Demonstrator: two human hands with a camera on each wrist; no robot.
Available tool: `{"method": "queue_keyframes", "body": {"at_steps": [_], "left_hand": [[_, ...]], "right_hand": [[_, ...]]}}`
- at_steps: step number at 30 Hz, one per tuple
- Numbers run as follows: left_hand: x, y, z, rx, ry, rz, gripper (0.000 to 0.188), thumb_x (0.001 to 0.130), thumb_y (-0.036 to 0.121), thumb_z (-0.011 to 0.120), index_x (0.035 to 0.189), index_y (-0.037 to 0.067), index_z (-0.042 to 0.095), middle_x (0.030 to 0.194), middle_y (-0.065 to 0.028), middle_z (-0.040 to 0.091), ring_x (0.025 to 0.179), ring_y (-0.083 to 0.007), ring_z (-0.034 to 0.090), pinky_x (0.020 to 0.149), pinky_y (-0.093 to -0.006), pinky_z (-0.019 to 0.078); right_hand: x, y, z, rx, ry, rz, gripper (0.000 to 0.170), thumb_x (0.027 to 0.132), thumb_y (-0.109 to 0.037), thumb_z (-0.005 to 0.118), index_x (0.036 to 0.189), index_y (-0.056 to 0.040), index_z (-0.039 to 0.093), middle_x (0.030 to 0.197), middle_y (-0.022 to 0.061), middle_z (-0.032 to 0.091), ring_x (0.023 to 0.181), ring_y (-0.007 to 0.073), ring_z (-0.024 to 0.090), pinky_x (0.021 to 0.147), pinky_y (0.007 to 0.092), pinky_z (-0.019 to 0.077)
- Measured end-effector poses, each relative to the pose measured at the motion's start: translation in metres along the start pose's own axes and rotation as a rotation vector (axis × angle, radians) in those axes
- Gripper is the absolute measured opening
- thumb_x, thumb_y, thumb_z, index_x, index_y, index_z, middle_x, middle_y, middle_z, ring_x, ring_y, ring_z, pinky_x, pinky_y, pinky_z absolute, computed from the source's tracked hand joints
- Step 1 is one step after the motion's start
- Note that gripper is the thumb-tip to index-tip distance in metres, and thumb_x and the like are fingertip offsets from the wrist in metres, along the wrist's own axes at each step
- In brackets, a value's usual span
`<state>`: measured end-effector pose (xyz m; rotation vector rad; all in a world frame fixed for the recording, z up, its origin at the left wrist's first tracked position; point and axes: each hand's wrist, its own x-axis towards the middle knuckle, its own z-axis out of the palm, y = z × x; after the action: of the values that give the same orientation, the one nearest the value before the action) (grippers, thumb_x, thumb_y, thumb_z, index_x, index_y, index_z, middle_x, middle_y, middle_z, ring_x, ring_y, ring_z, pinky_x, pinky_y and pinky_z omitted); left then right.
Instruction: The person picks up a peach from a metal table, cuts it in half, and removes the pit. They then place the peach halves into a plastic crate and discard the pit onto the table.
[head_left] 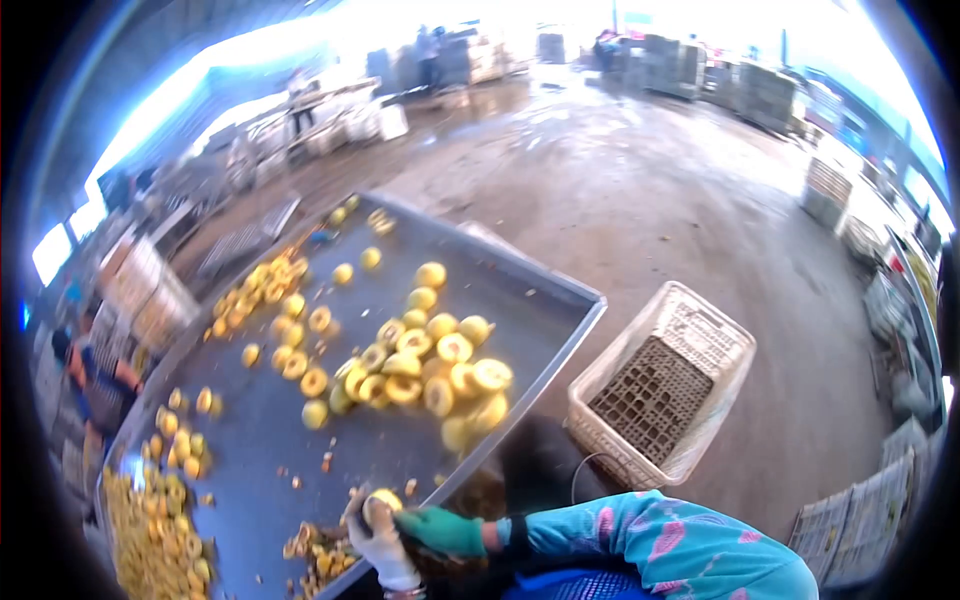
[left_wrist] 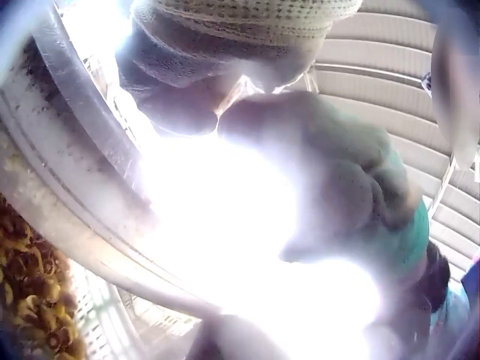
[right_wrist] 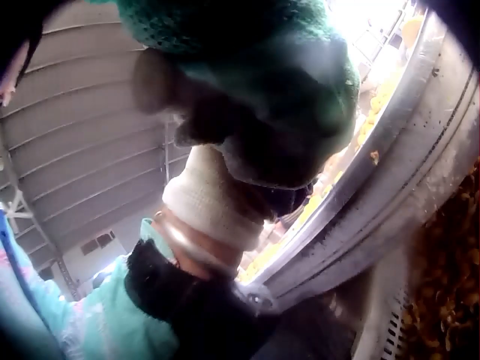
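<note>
In the head view, my left hand (head_left: 382,548), in a white knit glove, grips a yellow peach (head_left: 386,497) at the near edge of a grey metal table (head_left: 390,455). My right hand (head_left: 445,531), in a green glove, is right against it, fingertips beside the fruit. The right wrist view shows the green-gloved fingers (right_wrist: 262,142) curled; I cannot tell what they hold. Glare in the left wrist view hides much of the space between the hands. Ahead on the table lies a pile of cut peaches (head_left: 405,365), several with pits showing.
Small scraps (head_left: 322,555) lie left of my hands. A heap of peach pieces (head_left: 155,530) fills the table's near left corner. A cream plastic crate (head_left: 655,385) with a slotted bottom stands on the floor to the right. Another person (head_left: 95,375) is at the far left.
</note>
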<state>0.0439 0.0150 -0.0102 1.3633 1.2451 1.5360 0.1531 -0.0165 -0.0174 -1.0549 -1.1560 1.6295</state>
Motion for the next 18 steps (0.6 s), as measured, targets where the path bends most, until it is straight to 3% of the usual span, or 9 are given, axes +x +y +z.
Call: {"method": "queue_keyframes", "body": {"at_steps": [1,2,5,7,8,10,11,13,18], "left_hand": [[0.002,-0.011,-0.004,0.02,-0.032,-0.014,0.024,0.093,0.02,0.06,0.106,0.0,0.06,0.088,-0.0035,0.061,0.073,-0.01,0.054,0.067,-0.0232,0.0452],[0.006,-0.004,-0.006,-0.029,-0.088,-0.077,0.022,0.093,0.019,0.059,0.103,0.0,0.06,0.084,-0.0033,0.061,0.072,-0.0103,0.054,0.067,-0.0238,0.0457],[0.007,0.011,-0.001,-0.073,-0.196,-0.138,0.019,0.093,0.018,0.059,0.101,0.0,0.061,0.082,-0.0031,0.06,0.071,-0.0105,0.055,0.066,-0.0244,0.046],[0.01,0.011,0.002,-0.104,-0.203,-0.216,0.017,0.093,0.016,0.058,0.098,0.0,0.062,0.082,-0.0035,0.061,0.071,-0.0108,0.055,0.066,-0.0246,0.0463],[0.011,0.008,0.005,-0.107,-0.207,-0.213,0.017,0.093,0.016,0.058,0.098,0.0,0.062,0.082,-0.0035,0.061,0.071,-0.0108,0.055,0.066,-0.0246,0.0463],[0.011,0.004,0.01,-0.084,-0.149,-0.098,0.016,0.093,0.016,0.058,0.095,0.0,0.062,0.082,-0.0036,0.061,0.071,-0.0109,0.056,0.065,-0.0246,0.0466],[0.011,0.005,0.008,-0.083,-0.149,-0.096,0.016,0.093,0.016,0.058,0.095,0.0,0.062,0.082,-0.0036,0.061,0.071,-0.0109,0.056,0.065,-0.0246,0.0466],[0.016,0.012,0.005,-0.144,-0.214,-0.238,0.013,0.091,0.01,0.06,0.095,-0.002,0.061,0.091,-0.0081,0.065,0.079,-0.0126,0.059,0.073,-0.0252,0.0488],[0.028,0.027,-0.004,-0.143,-0.422,-0.321,0.016,0.091,0.012,0.06,0.093,-0.004,0.061,0.085,-0.0099,0.067,0.07,-0.0141,0.061,0.066,-0.0268,0.052]], "right_hand": [[-0.002,0.003,-0.002,0.069,-0.036,0.069,0.042,0.099,-0.039,0.043,0.113,-0.002,0.059,0.094,0.0122,0.065,0.085,0.0177,0.058,0.077,0.0346,0.0469],[-0.006,0.002,0.001,-0.033,0.032,-0.097,0.045,0.099,-0.041,0.042,0.111,-0.0016,0.059,0.094,0.0112,0.065,0.087,0.0164,0.058,0.079,0.0345,0.0467],[-0.021,-0.01,-0.001,-0.259,0.088,-0.128,0.048,0.098,-0.043,0.043,0.114,-0.001,0.058,0.094,0.0113,0.066,0.088,0.0158,0.058,0.08,0.0341,0.0468],[-0.039,-0.055,0.002,0.048,0.017,0.195,0.052,0.097,-0.047,0.043,0.109,0.0,0.059,0.095,0.0119,0.065,0.088,0.0184,0.059,0.081,0.0343,0.0468],[-0.035,-0.047,0.003,0.046,0.022,0.191,0.052,0.097,-0.047,0.043,0.109,0.0,0.059,0.095,0.0119,0.065,0.088,0.0184,0.059,0.081,0.0343,0.0468],[-0.025,-0.028,0.01,0.067,0.118,0.045,0.052,0.096,-0.055,0.039,0.1,-0.0064,0.056,0.061,0.003,0.055,0.044,0.0127,0.052,0.04,0.0249,0.0392],[-0.026,-0.024,0.01,0.068,0.118,0.043,0.052,0.096,-0.055,0.039,0.1,-0.0064,0.056,0.061,0.003,0.055,0.044,0.0127,0.052,0.04,0.0249,0.0392],[-0.029,-0.03,0.006,0.232,-0.074,0.273,0.051,0.096,-0.057,0.038,0.088,-0.0088,0.055,0.056,0.0007,0.052,0.041,0.0106,0.049,0.037,0.0235,0.0375],[-0.037,-0.041,0.013,0.33,-0.061,0.257,0.048,0.095,-0.057,0.041,0.079,-0.0129,0.051,0.052,-0.0015,0.047,0.037,0.0082,0.044,0.032,0.0214,0.0327]]}}
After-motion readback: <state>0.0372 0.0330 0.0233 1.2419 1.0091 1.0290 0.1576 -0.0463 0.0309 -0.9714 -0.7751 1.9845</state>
